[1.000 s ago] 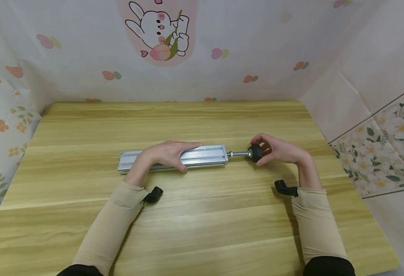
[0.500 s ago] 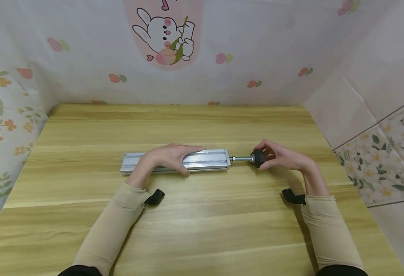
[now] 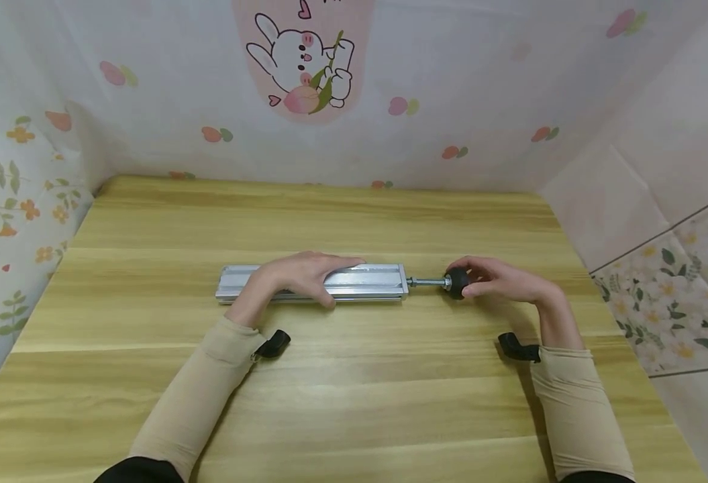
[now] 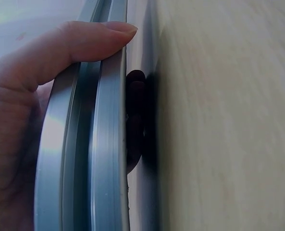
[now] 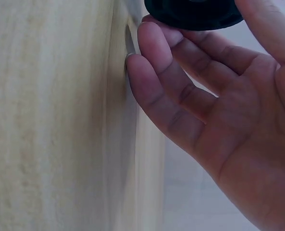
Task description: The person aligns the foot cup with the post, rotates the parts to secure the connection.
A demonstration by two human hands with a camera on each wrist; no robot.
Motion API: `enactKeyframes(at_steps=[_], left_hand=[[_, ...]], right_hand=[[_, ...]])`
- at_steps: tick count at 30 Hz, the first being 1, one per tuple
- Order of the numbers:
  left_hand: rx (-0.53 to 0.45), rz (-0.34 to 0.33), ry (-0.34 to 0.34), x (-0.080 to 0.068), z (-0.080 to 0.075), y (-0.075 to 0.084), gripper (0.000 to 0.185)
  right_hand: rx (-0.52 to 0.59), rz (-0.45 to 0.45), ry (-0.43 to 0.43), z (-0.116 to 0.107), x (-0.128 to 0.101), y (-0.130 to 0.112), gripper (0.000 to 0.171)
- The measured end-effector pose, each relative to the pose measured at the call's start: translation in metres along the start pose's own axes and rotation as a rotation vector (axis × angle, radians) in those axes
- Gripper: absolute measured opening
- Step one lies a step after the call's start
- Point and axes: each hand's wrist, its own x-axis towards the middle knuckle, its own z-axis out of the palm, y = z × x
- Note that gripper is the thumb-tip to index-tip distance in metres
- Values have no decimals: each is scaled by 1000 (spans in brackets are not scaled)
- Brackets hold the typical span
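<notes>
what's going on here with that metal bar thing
A person is working on a silver aluminium rail lying flat on a wooden table. The left hand lies over the rail, thumb curled round its near edge. The right hand pinches a black knob on the end of a threaded rod sticking out of the rail's right end.

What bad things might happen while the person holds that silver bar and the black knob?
The left hand grips the silver bar near its middle, so if the right hand twists the black knob hard, the bar might swivel on the smooth wooden table. The thin threaded rod between bar and knob could bend if pushed sideways. The grip on the knob looks like fingertips only, so it may slip.
</notes>
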Motion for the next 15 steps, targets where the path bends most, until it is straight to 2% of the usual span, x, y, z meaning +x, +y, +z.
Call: enactKeyframes(at_steps=[7, 15], left_hand=[[-3, -10, -14, 0, -3, -1, 100], [12, -12, -17, 2, -2, 0, 99]], right_hand=[[62, -53, 20, 1, 3, -1, 75], [107, -6, 38, 5, 8, 0, 67]])
